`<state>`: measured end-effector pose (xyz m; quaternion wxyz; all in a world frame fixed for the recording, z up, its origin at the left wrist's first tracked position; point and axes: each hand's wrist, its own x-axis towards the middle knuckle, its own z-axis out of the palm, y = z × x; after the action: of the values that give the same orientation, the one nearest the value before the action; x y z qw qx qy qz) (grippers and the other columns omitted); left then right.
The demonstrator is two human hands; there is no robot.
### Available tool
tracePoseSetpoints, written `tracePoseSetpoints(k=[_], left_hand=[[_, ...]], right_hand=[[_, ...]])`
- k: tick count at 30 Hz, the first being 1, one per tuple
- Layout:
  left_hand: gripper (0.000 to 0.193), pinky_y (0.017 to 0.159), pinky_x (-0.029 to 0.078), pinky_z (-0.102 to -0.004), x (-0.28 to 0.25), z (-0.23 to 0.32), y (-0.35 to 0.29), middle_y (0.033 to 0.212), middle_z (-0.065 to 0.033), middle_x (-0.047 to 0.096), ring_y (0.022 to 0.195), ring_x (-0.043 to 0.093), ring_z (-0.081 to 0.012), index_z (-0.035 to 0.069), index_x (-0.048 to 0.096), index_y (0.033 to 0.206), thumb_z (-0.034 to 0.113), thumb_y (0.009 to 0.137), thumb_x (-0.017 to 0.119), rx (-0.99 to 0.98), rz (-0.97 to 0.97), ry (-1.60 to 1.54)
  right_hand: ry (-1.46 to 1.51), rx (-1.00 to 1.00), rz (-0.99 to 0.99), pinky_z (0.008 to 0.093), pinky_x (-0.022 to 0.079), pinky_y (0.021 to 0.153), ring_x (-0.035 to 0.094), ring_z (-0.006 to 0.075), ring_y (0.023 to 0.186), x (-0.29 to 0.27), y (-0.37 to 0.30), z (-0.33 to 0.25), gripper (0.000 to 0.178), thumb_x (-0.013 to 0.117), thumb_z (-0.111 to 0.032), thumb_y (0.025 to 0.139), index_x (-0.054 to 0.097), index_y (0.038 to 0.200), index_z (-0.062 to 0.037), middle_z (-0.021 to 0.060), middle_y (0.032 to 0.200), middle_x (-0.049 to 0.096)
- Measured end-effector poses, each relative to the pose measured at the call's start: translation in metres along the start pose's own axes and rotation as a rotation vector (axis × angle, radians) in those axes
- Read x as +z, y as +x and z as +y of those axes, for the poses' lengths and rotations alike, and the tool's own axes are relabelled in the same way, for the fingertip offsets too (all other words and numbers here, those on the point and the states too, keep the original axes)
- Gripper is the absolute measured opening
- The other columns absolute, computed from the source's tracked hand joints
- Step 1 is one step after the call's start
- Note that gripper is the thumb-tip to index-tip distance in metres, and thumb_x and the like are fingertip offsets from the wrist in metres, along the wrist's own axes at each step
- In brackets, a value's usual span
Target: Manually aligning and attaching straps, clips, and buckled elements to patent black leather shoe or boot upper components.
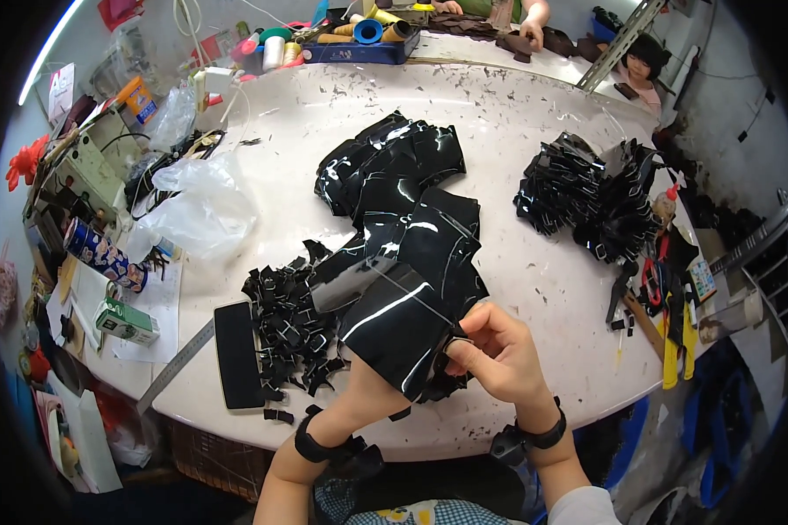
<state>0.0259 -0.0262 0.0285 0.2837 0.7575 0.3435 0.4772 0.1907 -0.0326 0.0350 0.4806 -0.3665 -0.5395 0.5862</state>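
A glossy black patent-leather piece (390, 331) is held above the near middle of the table. My left hand (375, 390) holds it from below at the near side; its fingers are hidden beneath the piece. At the right edge of the piece, my right hand (495, 354) pinches a small folded part between thumb and finger. Just beyond lies a spread pile of similar black pieces (442, 229), partly covered by the held one. To the left is a heap of small black scraps (293, 328).
A black phone (237, 355) and a metal ruler (177, 366) lie left. Beyond them are a crumpled plastic bag (203, 206) and a patterned can (105, 254). Another black stack (587, 197) stands right, near yellow-handled scissors (671, 350). A blue tray of thread spools (359, 51) and other people are at the far side.
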Motion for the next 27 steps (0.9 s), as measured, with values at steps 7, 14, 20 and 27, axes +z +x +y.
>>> tracePoseSetpoints(k=[7,14,20,27], left_hand=[[0.033,0.072,0.046,-0.0273,-0.018,-0.005,-0.002,0.091,-0.0057,0.059,0.082,0.057,-0.0138,0.001,0.056,0.104,-0.003,0.072,0.058,-0.367,-0.157,-0.503],[0.036,0.073,0.047,-0.0237,-0.026,0.010,0.012,0.094,-0.0075,0.060,0.084,0.057,-0.0108,-0.004,0.054,0.106,0.005,0.072,0.062,-0.446,-0.183,-0.717],[0.017,0.062,0.049,-0.0230,-0.014,0.008,0.012,0.080,-0.0070,0.064,0.069,0.060,-0.0116,-0.005,0.060,0.090,0.008,0.079,0.063,-0.493,0.059,-0.604],[0.017,0.063,0.052,-0.0250,-0.014,0.008,0.011,0.083,-0.0082,0.063,0.071,0.061,-0.0128,-0.006,0.059,0.091,0.006,0.080,0.062,-0.528,0.040,-0.647]], right_hand=[[-0.192,-0.060,0.096,0.0193,0.050,0.056,0.061,0.0087,0.063,-0.001,0.003,0.001,0.012,0.062,0.004,0.076,0.053,0.083,0.0025,0.0056,0.073,0.061],[-0.458,-0.333,0.101,0.0171,0.043,0.051,0.057,0.0072,0.057,-0.008,0.004,0.006,0.017,0.067,0.001,0.072,0.055,0.084,0.0016,0.0043,0.071,0.058],[-0.281,-0.171,0.129,0.0183,0.049,0.053,0.056,0.0079,0.059,0.001,-0.001,0.004,0.022,0.062,0.006,0.075,0.046,0.090,0.0003,0.0044,0.078,0.049],[0.136,-0.059,0.057,0.0196,0.052,0.056,0.058,0.0084,0.066,0.002,-0.003,-0.003,0.019,0.057,0.003,0.080,0.039,0.083,-0.0019,0.0033,0.078,0.047]])
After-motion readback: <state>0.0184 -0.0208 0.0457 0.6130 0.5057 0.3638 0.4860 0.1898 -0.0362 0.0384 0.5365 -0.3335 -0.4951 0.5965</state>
